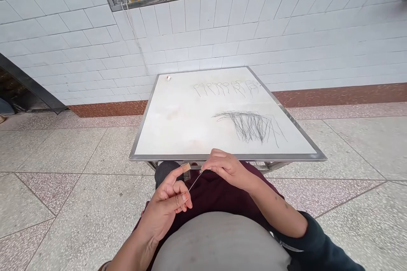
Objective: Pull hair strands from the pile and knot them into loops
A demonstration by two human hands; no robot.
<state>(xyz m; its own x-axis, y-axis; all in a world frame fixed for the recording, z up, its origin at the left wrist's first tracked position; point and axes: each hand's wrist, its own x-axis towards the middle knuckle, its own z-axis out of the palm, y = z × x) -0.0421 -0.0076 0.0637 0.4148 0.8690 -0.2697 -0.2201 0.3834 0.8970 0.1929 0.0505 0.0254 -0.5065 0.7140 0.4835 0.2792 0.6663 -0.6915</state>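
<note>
My left hand is palm up below the table's front edge, its thumb and curled fingers pinching the lower end of a thin wire. A tan strip, like tape, wraps the tip of its raised index finger. My right hand is at the table's front edge, with its fingertips closed on the wire's upper end. On the white tabletop a tangled pile of thin dark wires lies at the front right. Behind it stretches a row of looped wires.
A small red and white object sits at the table's back left corner. The table's metal rim runs just beyond my hands. A tiled wall with a barred window stands behind the table. My lap is below my hands.
</note>
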